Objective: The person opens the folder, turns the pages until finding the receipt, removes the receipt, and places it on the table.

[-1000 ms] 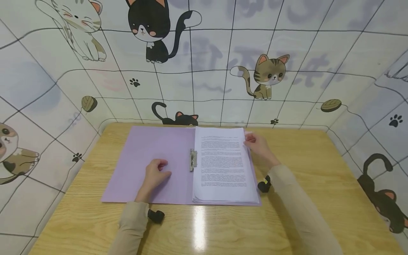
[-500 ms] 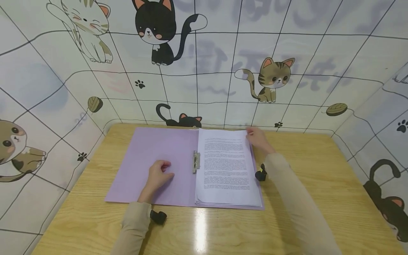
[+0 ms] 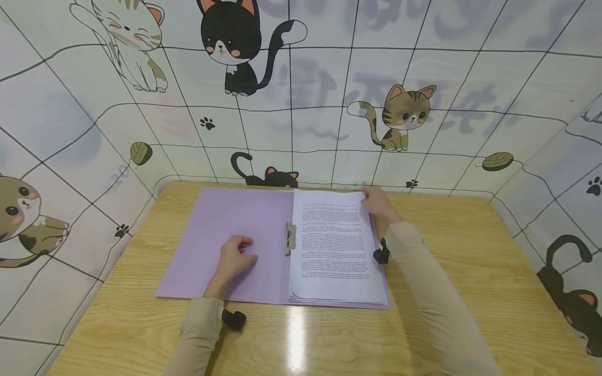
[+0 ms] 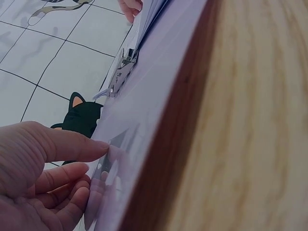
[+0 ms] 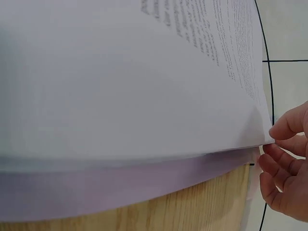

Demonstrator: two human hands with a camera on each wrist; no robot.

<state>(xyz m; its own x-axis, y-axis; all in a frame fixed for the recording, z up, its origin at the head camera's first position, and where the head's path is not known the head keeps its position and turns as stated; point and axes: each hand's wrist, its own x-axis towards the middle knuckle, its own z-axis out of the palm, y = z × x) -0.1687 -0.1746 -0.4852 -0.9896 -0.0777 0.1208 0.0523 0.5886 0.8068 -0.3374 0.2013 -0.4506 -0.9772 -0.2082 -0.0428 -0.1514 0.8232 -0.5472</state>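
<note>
A purple folder (image 3: 235, 214) lies spread flat, with a stack of printed paper (image 3: 334, 240) on its right half. At the spine sits a metal clip (image 3: 289, 238), beside the stack's left edge. My right hand (image 3: 379, 202) is at the stack's top right corner; in the right wrist view its thumb and forefinger (image 5: 288, 126) pinch the corner of the top sheet (image 5: 192, 96). Over the left cover my left hand (image 3: 235, 258) rests with loosely bent fingers, holding nothing. The left wrist view shows its thumb (image 4: 82, 146) right at the glossy cover.
The folder lies on a wooden table (image 3: 447, 292), near its back edge. Behind and to both sides stand walls (image 3: 320, 125) printed with cartoon cats and grid lines. Each wrist wears a small black camera (image 3: 233, 320).
My right hand has moved up along the stack's right edge to the top corner. The left hand stays put on the cover. The head view has shifted slightly.
</note>
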